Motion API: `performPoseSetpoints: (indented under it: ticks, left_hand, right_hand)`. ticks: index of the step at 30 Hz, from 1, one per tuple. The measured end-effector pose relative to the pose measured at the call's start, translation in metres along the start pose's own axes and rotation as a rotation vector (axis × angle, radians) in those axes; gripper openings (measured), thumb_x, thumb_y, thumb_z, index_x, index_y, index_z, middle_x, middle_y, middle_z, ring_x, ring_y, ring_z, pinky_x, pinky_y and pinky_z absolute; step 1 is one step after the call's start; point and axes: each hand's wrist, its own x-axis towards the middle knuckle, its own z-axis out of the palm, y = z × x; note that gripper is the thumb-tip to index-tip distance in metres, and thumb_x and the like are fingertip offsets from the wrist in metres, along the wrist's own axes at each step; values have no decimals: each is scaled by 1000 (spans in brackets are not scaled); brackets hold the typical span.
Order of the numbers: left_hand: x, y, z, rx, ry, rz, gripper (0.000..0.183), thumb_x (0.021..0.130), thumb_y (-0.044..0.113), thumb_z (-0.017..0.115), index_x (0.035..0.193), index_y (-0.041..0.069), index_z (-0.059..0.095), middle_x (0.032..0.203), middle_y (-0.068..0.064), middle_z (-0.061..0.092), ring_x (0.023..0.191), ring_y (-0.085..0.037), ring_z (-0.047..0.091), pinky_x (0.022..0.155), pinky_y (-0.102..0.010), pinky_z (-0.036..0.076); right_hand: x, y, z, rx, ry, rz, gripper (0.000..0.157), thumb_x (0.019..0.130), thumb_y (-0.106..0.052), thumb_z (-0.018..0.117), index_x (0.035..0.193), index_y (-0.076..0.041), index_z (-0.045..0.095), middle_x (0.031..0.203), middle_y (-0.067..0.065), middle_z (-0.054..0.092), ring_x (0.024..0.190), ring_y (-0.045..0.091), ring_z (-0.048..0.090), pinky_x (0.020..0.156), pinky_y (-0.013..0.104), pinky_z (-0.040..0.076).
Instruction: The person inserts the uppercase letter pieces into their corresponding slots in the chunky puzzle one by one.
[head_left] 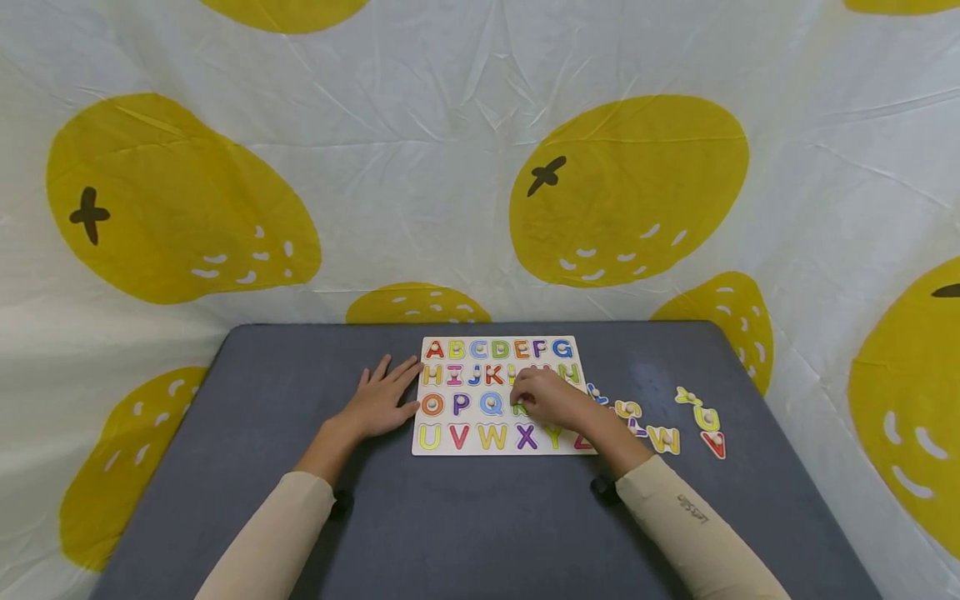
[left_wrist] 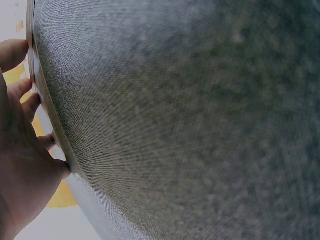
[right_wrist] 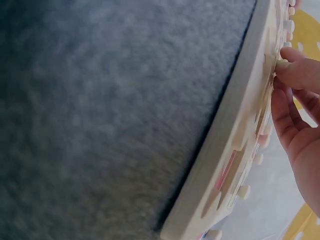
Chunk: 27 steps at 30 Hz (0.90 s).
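Observation:
A white wooden alphabet puzzle board (head_left: 457, 421) lies on the dark table, with colourful knobbed letters in rows. My left hand (head_left: 378, 402) has its fingers spread, with thumb and fingertips at the board's left edge; in the left wrist view, the fingertips (left_wrist: 62, 169) touch its side. Over the third row, my right hand (head_left: 551, 398) pinches the knob of a green letter piece (head_left: 517, 409) just right of the blue Q (head_left: 491, 405). The hand hides most of that piece. In the right wrist view, thumb and finger hold the small knob (right_wrist: 283, 65) close against the board.
Loose letter pieces lie right of the board, including a yellow W (head_left: 663, 440), a red V (head_left: 714, 445) and a yellow Y (head_left: 686, 396). A blue piece (head_left: 597, 394) lies by the board's right edge. Behind the table (head_left: 465, 525) hangs a patterned cloth (head_left: 420, 183).

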Motion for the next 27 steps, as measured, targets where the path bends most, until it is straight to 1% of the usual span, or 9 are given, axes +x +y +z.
performPoseSetpoints:
  ticks: [2,6,8,12,15,19,21,25,27]
  left_hand:
    - [0,-1,0,0,-2,0,73,103,45,55,166,24,24,174,0,20,160,-44,5,120,-75,6]
    - [1,-2,0,7,-3,-3,73,104,45,54,167,24,24,174,-1,20,160,-44,5,120,-76,6]
    - [1,-2,0,10,-1,0,73,104,45,54,167,24,24,174,-1,20,160,-45,5,120,-76,7]
    - [0,0,-1,3,-5,5,73,103,45,55,166,23,25,174,-1,20,160,-45,6,119,-76,7]
    - [0,2,-2,2,-15,0,74,103,45,55,166,23,24,174,0,19,160,-44,5,120,-75,6]
    - [-1,3,-2,6,-13,-1,74,103,44,55,166,23,24,174,-1,20,160,-44,6,120,-75,7]
    - [-1,4,-3,4,-13,-1,73,103,44,56,166,22,25,174,-1,20,160,-45,6,120,-76,7]
    - [-1,4,-3,3,-11,1,73,103,44,56,166,23,25,174,-1,20,160,-45,6,120,-76,8]
    - [-1,3,-3,3,-12,0,74,103,44,56,166,23,24,174,-1,20,160,-45,6,120,-76,8]
  right_hand:
    - [1,0,1,0,1,1,24,91,6,63,91,-12,79,97,-2,71,96,15,67,89,37,55]
    - [0,0,-1,23,-11,24,22,93,3,64,100,-12,78,102,0,72,95,14,64,87,35,54]
    - [-2,1,-4,33,-15,41,21,95,1,64,104,-12,78,104,0,72,95,13,63,87,35,53]
    - [-9,5,-13,50,-13,72,22,95,1,64,110,-10,76,106,1,72,91,13,61,84,34,53]
    - [-17,12,-22,39,5,96,21,94,1,66,111,-8,75,105,2,72,89,13,61,81,33,54]
    - [-31,22,-35,21,25,151,18,95,-3,69,111,-8,75,102,2,73,89,14,64,79,33,55]
    - [-39,27,-43,33,34,189,17,96,-4,69,112,-8,76,102,2,73,90,14,65,80,35,56]
    - [-57,39,-56,55,62,226,17,97,-4,69,112,-6,75,102,3,72,88,14,64,78,36,56]
    - [-66,46,-61,51,75,230,17,96,-3,69,113,-5,75,102,4,72,87,14,63,77,37,56]
